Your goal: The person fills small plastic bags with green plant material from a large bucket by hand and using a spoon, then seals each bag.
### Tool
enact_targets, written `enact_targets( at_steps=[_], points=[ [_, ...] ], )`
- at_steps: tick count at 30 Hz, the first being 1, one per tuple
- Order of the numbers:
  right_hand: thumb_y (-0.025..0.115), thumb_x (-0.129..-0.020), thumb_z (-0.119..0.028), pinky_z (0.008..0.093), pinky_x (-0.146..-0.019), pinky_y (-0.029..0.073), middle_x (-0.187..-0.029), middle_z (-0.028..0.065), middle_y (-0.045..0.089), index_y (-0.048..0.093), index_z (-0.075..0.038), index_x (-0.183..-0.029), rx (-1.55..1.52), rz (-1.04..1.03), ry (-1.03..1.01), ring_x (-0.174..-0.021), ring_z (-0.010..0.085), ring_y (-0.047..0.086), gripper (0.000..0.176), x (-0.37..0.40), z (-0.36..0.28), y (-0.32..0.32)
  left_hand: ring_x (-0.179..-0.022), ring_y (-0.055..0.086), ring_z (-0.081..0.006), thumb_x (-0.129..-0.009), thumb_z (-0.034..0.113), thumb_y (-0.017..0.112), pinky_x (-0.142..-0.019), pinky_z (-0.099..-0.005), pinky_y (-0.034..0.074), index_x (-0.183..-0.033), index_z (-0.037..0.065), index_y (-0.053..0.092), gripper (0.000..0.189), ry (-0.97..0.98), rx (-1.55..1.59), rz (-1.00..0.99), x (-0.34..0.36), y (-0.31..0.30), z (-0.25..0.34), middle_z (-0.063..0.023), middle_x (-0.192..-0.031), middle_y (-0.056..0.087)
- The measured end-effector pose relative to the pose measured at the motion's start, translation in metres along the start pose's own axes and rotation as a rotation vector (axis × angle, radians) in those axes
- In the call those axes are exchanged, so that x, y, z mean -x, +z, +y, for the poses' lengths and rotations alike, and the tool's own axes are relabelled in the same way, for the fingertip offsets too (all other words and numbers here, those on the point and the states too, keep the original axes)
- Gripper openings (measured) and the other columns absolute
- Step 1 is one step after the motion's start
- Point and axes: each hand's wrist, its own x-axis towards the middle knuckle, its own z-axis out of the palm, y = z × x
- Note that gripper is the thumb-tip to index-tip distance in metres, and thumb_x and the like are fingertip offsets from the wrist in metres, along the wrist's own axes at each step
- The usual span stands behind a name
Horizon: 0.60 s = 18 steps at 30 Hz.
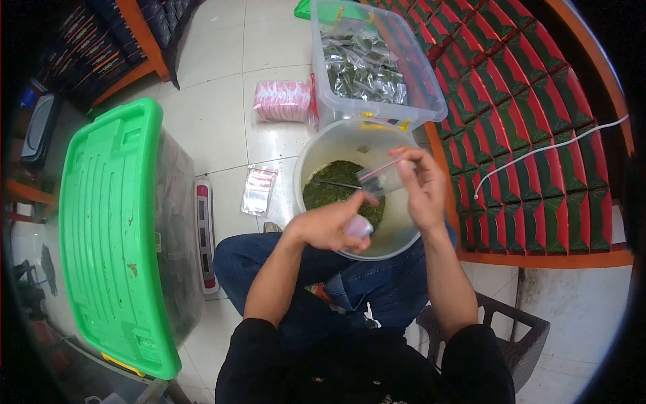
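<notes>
My right hand [425,190] pinches the top edge of a small clear zip bag [381,178] with a red line along its seal. Close beside it, my left hand [327,223] is closed around a small whitish cup [359,227], with its index finger near the bag's lower edge. Both hands are over a large whitish bucket [301,149], set at my crossed legs. Chopped, dried-looking green leaf [328,194] covers the bucket's bottom. A thin dark rod, perhaps a spoon handle [336,183], lies across the leaf; its far end is hidden.
Beyond the bucket, a clear plastic bin [431,108] holds many filled bags [363,67]. A pink wrapped bundle [281,101] and flat zip bags [258,190] lie on the tiles. Left stand a scale [204,236] and a green-lidded box [111,236]; right, a rack of red-green packs [525,135].
</notes>
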Motion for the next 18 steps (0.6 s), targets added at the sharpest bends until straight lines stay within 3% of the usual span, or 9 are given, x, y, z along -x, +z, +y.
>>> enact_targets(
  at_steps=[2, 4, 6, 7, 8, 11, 15, 17, 18],
  points=[
    [0.063, -0.097, -0.011, 0.0332, -0.081, 0.049, -0.114, 0.0103, 0.07, 0.065, -0.004, -0.105, 0.131, 0.014, -0.022, -0.102, 0.0238, 0.065, 0.011, -0.009, -0.01, -0.016, -0.091, 0.071, -0.0183, -0.093, 0.01, 0.075, -0.078, -0.0353, 0.056, -0.14, 0.006, 0.04, 0.059, 0.042, -0.54, -0.141, -0.004, 0.003, -0.004, -0.0095, -0.095, 0.07],
    [0.063, -0.097, -0.012, 0.0367, -0.087, 0.048, -0.112, 0.0105, 0.07, 0.065, -0.003, -0.103, 0.521, -0.094, -0.103, -0.104, 0.0257, 0.064, 0.011, -0.012, -0.027, -0.025, -0.084, 0.068, -0.0152, -0.093, 0.016, 0.076, -0.074, -0.0341, 0.053, -0.135, 0.006, 0.047, 0.052, -0.051, -0.326, -0.084, -0.007, 0.009, -0.001, -0.0076, -0.09, 0.069],
    [0.064, -0.096, -0.013, 0.0403, -0.095, 0.044, -0.111, 0.0106, 0.069, 0.064, -0.004, -0.102, 0.563, -0.125, -0.169, -0.109, 0.0287, 0.061, 0.01, -0.011, -0.026, -0.031, -0.081, 0.065, -0.0135, -0.093, 0.014, 0.074, -0.073, -0.0325, 0.051, -0.135, 0.006, 0.048, 0.05, 0.096, -0.354, 0.378, -0.01, 0.011, 0.006, -0.008, -0.089, 0.069],
    [0.065, -0.095, -0.012, 0.04, -0.094, 0.044, -0.112, 0.0103, 0.068, 0.064, -0.004, -0.101, 0.587, -0.21, -0.211, -0.108, 0.0276, 0.061, 0.01, -0.011, -0.024, -0.034, -0.078, 0.063, -0.0118, -0.092, 0.012, 0.074, -0.074, -0.0315, 0.051, -0.122, 0.004, 0.061, 0.034, 0.158, -0.222, 0.499, -0.01, 0.014, 0.019, -0.0082, -0.086, 0.071],
    [0.067, -0.093, -0.012, 0.0396, -0.094, 0.044, -0.114, 0.01, 0.067, 0.064, -0.004, -0.1, 0.609, -0.296, -0.252, -0.107, 0.0265, 0.06, 0.01, -0.01, -0.024, -0.034, -0.078, 0.063, -0.0118, -0.092, 0.012, 0.074, -0.074, -0.0315, 0.051, -0.122, 0.004, 0.061, 0.034, 0.159, -0.226, 0.502, -0.009, 0.012, 0.018, -0.0082, -0.086, 0.071],
    [0.07, -0.091, -0.013, 0.0412, -0.092, 0.044, -0.113, 0.0118, 0.066, 0.064, -0.003, -0.099, 0.581, -0.418, -0.235, -0.109, 0.0302, 0.059, 0.014, -0.007, -0.024, -0.027, -0.075, 0.063, -0.0115, -0.089, 0.011, 0.076, -0.075, -0.0303, 0.051, -0.084, 0.0, 0.071, 0.013, 0.168, -0.325, 0.508, -0.007, 0.012, 0.021, -0.0073, -0.077, 0.072],
    [0.069, -0.092, -0.016, 0.0414, -0.093, 0.044, -0.104, 0.0129, 0.066, 0.066, -0.005, -0.099, 0.773, -0.182, -0.317, -0.101, 0.0312, 0.06, 0.014, 0.005, -0.033, -0.002, -0.069, 0.059, -0.0106, -0.089, 0.01, 0.075, -0.068, -0.03, 0.049, -0.087, 0.001, 0.071, 0.011, 0.201, -0.372, 0.429, -0.005, 0.01, 0.016, -0.0059, -0.071, 0.068],
    [0.069, -0.093, -0.017, 0.0411, -0.075, 0.049, -0.088, 0.0144, 0.066, 0.065, -0.002, -0.09, 0.728, -0.252, 0.018, -0.083, 0.0313, 0.064, 0.015, 0.012, -0.039, 0.005, -0.063, 0.051, -0.0082, -0.089, 0.01, 0.074, -0.06, -0.0284, 0.044, -0.084, 0.0, 0.069, 0.012, 0.136, -0.32, 0.384, -0.006, 0.01, 0.014, -0.0024, -0.065, 0.059],
    [0.069, -0.093, -0.017, 0.0411, -0.075, 0.049, -0.088, 0.0144, 0.066, 0.065, -0.002, -0.09, 0.725, -0.256, 0.017, -0.083, 0.0313, 0.064, 0.015, 0.017, -0.039, 0.008, -0.063, 0.051, -0.0082, -0.089, 0.01, 0.074, -0.06, -0.0284, 0.044, -0.084, 0.0, 0.069, 0.012, 0.133, -0.321, 0.388, -0.007, 0.01, 0.011, -0.0024, -0.065, 0.059]
  ],
)
